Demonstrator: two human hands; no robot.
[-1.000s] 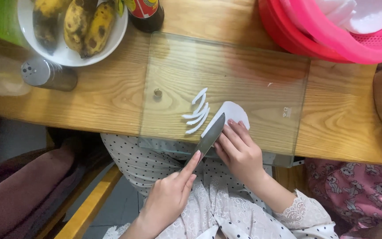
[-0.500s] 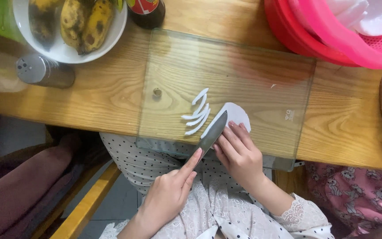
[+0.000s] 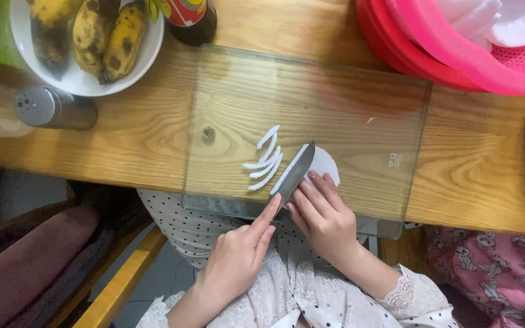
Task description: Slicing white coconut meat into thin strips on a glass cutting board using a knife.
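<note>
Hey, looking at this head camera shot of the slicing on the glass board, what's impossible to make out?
Head view only:
- Knife handle: hidden inside the left hand.
- Flat white piece being sliced: partly covered by the right hand; its kind is unclear.
- Dark glass bottle and pink plastic colander: cut off by the top edge.

I see a home kitchen: a wooden bench (image 3: 123,140) carries a glass cutting board (image 3: 335,109), a bowl of bananas (image 3: 86,82), a metal shaker (image 3: 53,109), a sauce bottle (image 3: 191,21) and pink plastic basins (image 3: 457,54).
</note>
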